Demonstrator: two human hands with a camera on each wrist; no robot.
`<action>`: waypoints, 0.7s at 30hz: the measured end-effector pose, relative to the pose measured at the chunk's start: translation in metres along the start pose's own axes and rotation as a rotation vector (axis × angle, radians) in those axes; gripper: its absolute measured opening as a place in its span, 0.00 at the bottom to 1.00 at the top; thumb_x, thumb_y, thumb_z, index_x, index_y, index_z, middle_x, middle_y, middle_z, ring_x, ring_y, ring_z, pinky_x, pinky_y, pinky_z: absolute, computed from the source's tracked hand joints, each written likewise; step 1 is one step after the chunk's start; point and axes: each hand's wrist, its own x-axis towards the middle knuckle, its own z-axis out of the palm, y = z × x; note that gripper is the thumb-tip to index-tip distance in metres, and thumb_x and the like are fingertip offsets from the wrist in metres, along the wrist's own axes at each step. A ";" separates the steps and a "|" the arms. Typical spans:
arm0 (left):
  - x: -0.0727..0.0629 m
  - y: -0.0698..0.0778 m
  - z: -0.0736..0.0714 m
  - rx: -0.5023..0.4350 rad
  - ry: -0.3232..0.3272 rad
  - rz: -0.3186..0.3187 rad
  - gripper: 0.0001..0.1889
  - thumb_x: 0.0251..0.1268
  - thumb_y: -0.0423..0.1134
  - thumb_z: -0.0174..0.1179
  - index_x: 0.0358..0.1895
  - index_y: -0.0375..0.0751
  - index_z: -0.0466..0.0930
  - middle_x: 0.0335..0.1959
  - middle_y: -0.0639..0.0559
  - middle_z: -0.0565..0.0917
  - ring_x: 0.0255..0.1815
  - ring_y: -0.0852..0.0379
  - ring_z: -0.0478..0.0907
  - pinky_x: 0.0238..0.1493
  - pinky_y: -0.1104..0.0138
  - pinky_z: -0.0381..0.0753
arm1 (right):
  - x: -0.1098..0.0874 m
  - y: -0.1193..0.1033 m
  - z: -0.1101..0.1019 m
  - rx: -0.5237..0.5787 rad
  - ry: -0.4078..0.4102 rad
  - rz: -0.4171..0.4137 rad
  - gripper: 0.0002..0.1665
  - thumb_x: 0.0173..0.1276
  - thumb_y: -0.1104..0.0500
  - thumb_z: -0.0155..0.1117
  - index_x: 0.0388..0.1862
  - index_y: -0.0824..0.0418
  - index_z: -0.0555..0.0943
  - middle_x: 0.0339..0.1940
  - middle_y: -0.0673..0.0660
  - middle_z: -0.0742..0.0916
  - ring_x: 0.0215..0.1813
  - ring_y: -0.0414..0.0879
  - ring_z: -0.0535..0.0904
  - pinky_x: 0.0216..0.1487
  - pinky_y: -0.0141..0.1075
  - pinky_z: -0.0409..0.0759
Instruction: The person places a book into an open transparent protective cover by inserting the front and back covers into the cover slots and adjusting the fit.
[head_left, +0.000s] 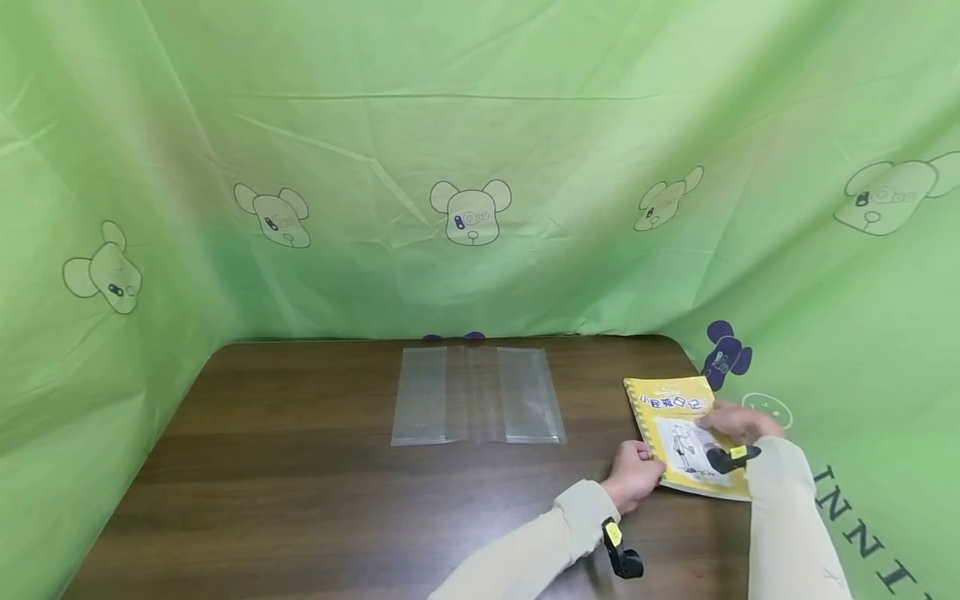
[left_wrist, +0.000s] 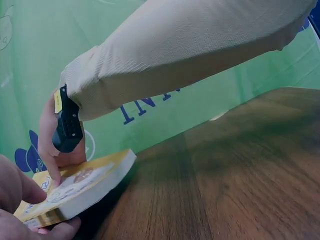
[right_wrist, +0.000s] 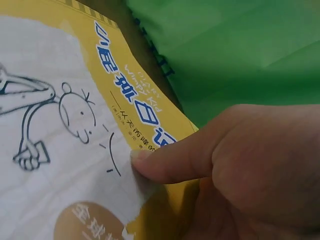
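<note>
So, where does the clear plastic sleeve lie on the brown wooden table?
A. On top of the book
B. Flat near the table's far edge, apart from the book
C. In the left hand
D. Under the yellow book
B: the clear plastic sleeve lies flat alone near the far edge of the brown wooden table, while both hands are at the yellow book.

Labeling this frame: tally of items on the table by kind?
Yellow book: 1
Clear plastic cover: 1
Hands on the book: 2, left hand and right hand
Total: 2 objects, 2 hands
</note>
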 end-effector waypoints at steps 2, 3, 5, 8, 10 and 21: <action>-0.001 0.001 -0.003 0.068 0.048 0.019 0.14 0.46 0.16 0.58 0.37 0.34 0.74 0.30 0.52 0.73 0.28 0.62 0.70 0.28 0.75 0.73 | -0.001 0.000 0.002 0.002 0.021 -0.006 0.39 0.78 0.62 0.47 0.71 0.88 0.43 0.52 0.74 0.78 0.51 0.57 0.79 0.57 0.54 0.79; -0.002 0.001 -0.006 0.111 0.063 0.033 0.14 0.45 0.17 0.59 0.37 0.34 0.75 0.31 0.52 0.74 0.30 0.63 0.70 0.30 0.75 0.75 | -0.002 -0.001 0.003 0.003 0.031 -0.012 0.38 0.78 0.63 0.46 0.71 0.88 0.43 0.52 0.74 0.78 0.51 0.57 0.80 0.56 0.53 0.79; -0.001 0.002 -0.010 0.160 0.076 0.048 0.15 0.44 0.17 0.60 0.37 0.35 0.76 0.31 0.52 0.76 0.31 0.63 0.71 0.33 0.74 0.76 | -0.002 -0.001 0.005 0.016 0.049 -0.026 0.38 0.77 0.64 0.44 0.71 0.88 0.43 0.49 0.72 0.80 0.48 0.56 0.81 0.53 0.51 0.81; 0.001 0.004 -0.019 0.209 0.069 0.077 0.15 0.44 0.19 0.62 0.38 0.35 0.77 0.31 0.54 0.76 0.32 0.64 0.71 0.35 0.75 0.76 | -0.001 -0.006 0.008 0.073 0.056 -0.060 0.36 0.77 0.66 0.41 0.72 0.87 0.41 0.47 0.70 0.81 0.44 0.54 0.82 0.50 0.46 0.84; 0.002 0.006 -0.026 0.243 0.059 0.101 0.15 0.45 0.19 0.62 0.39 0.35 0.78 0.31 0.55 0.76 0.32 0.65 0.71 0.36 0.75 0.77 | -0.001 -0.011 0.010 0.053 0.078 -0.081 0.38 0.78 0.66 0.42 0.73 0.86 0.40 0.49 0.71 0.81 0.45 0.54 0.82 0.50 0.46 0.83; 0.011 0.028 -0.075 0.509 -0.023 0.265 0.06 0.51 0.24 0.63 0.32 0.34 0.80 0.27 0.51 0.78 0.31 0.66 0.69 0.36 0.76 0.74 | 0.001 -0.051 0.030 -0.123 0.264 -0.215 0.41 0.78 0.60 0.55 0.75 0.84 0.51 0.56 0.79 0.80 0.44 0.53 0.83 0.46 0.39 0.82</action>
